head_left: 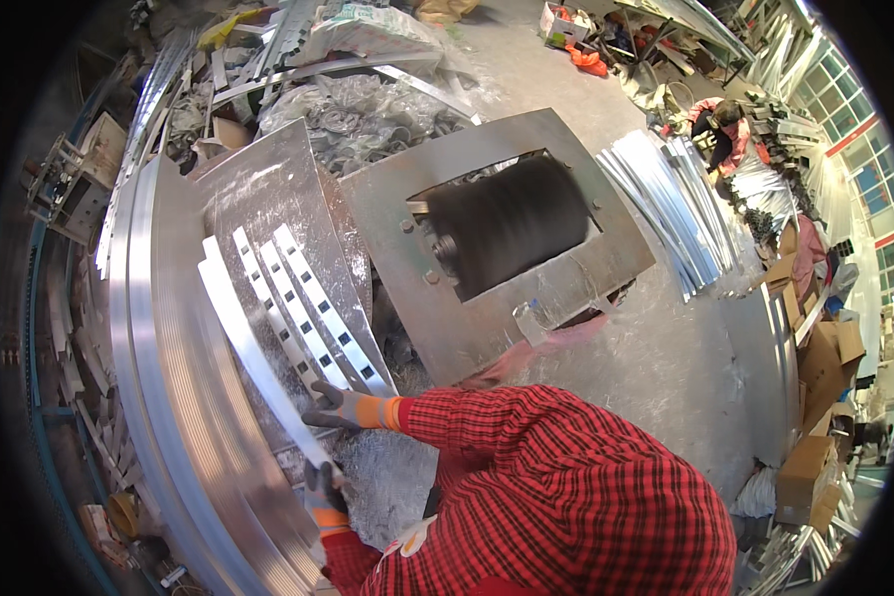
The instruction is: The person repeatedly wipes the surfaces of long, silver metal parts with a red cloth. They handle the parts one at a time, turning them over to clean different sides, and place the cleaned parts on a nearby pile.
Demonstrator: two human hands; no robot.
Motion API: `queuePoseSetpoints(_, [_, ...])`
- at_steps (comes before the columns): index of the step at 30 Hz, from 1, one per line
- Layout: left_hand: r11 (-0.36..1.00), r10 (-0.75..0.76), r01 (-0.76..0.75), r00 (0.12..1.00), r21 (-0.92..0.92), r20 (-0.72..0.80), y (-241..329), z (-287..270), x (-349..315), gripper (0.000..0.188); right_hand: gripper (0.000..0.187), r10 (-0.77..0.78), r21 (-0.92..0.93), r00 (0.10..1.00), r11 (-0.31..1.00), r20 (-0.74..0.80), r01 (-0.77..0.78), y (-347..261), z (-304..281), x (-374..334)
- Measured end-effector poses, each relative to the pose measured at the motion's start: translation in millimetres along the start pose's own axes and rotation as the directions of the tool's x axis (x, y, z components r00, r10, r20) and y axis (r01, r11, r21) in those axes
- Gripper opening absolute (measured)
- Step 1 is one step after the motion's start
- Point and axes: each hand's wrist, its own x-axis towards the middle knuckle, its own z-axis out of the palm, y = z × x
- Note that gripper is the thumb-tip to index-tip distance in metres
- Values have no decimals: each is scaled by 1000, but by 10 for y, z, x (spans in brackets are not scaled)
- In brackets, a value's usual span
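Note:
Long, silvery and plain-faced, a metal strip (251, 343) lies on the left, its near end beside my hands. My left hand (325, 489), in a grey glove with an orange cuff, has its fingers closed around that near end. My right hand (346, 408), gloved the same way, reaches over the strips with fingers spread, close to the plain strip's edge and the near ends of the others. Three metal strips with dark square holes (315, 298) lie side by side just right of it, on a flat metal sheet (253, 189).
Long ribbed metal profiles (184, 368) are stacked on the left. Ahead stands a steel-framed machine (387, 219) with a dark roller (512, 223), blurred. Bundled bright strips (666, 209) lie right of it. At the far right a person (730, 134) bends near cardboard boxes (810, 472).

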Motion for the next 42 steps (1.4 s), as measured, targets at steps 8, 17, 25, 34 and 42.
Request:
queuePoseSetpoints(8, [671, 556, -329, 816, 665, -159, -82, 942, -1593, 102, 79, -188, 265, 945, 929, -266, 260, 369, 296, -1017])
queuePoseSetpoints(17, [987, 99, -58, 953, -148, 285, -103, 1098, -2376, 53, 59, -272, 404, 934, 847, -231, 346, 175, -62, -2662])
queuePoseSetpoints(25, [861, 356, -464, 843, 210, 403, 152, 1891, -2704, 47, 54, -320, 95, 760, 890, -566, 445, 473, -468, -3002])
queuePoseSetpoints(34, [574, 581, -671, 738, 469, 344, 124, 2834, -2812, 53, 55, -209, 128, 661, 897, -721, 424, 604, -958, -3296])
queuePoseSetpoints(42, [952, 254, -296, 903, 73, 347, 270, 3665, -2425, 68, 76, -248, -52, 661, 952, -708, 302, 700, -1839, -3292])
